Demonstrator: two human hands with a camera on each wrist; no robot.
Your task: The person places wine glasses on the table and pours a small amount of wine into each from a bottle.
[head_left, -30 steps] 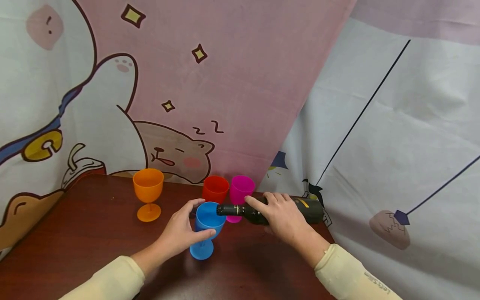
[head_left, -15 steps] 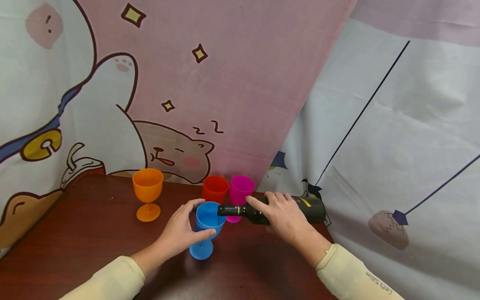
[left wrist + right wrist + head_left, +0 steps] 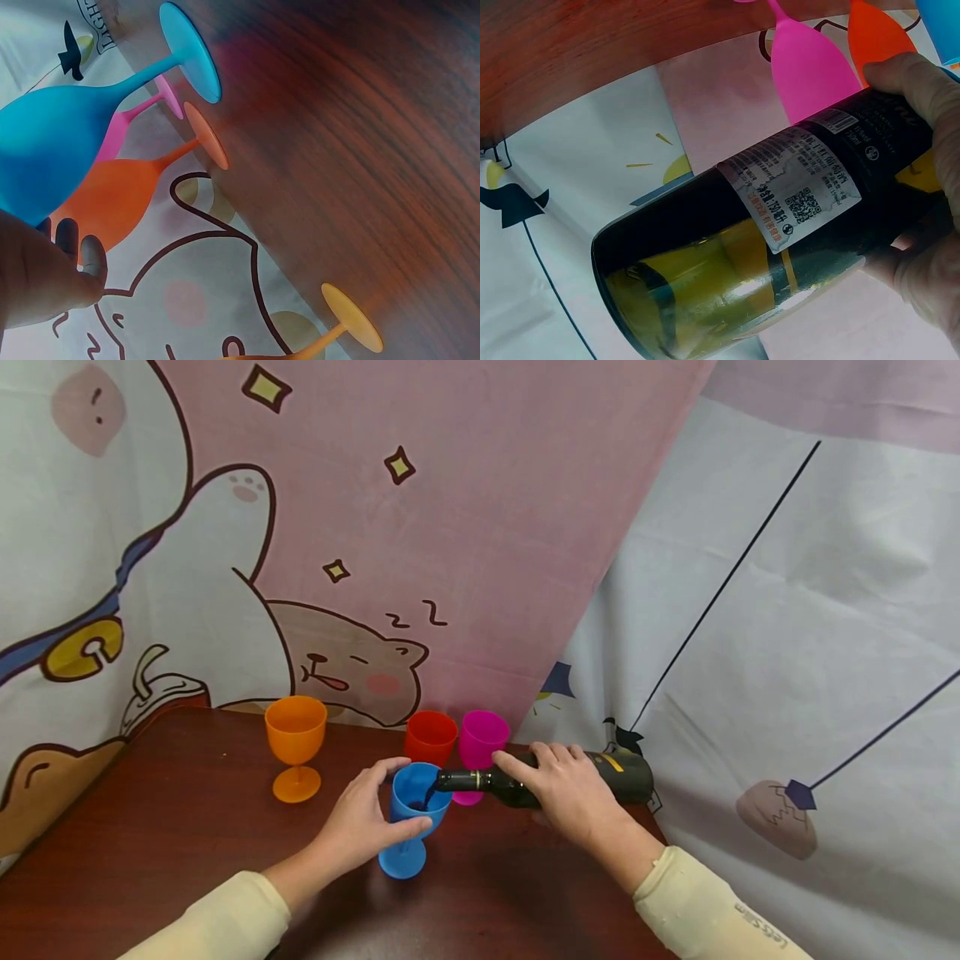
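My left hand (image 3: 356, 822) holds the bowl of a blue goblet (image 3: 441, 817), with the thumb in front and the fingers round the far side. From this angle I cannot tell whether its foot touches the table. My right hand (image 3: 566, 789) grips a dark wine bottle (image 3: 628, 779) round its body, tipped nearly level with its neck at the goblet's rim. Dark liquid runs from the mouth into the bowl. In the right wrist view the bottle's back label (image 3: 795, 187) shows, and the liquid lies inside the glass.
Behind the blue goblet stand a red goblet (image 3: 431, 735) and a magenta goblet (image 3: 485, 735), partly hidden. An orange goblet (image 3: 297, 735) stands apart at the left. The brown wooden table (image 3: 187, 835) ends at a printed cloth backdrop (image 3: 480, 527).
A thin dark stream has appeared at the bottle's mouth and thickened, and dark liquid now shows in the blue goblet. The bottle has shifted very slightly right; the left hand has hardly moved.
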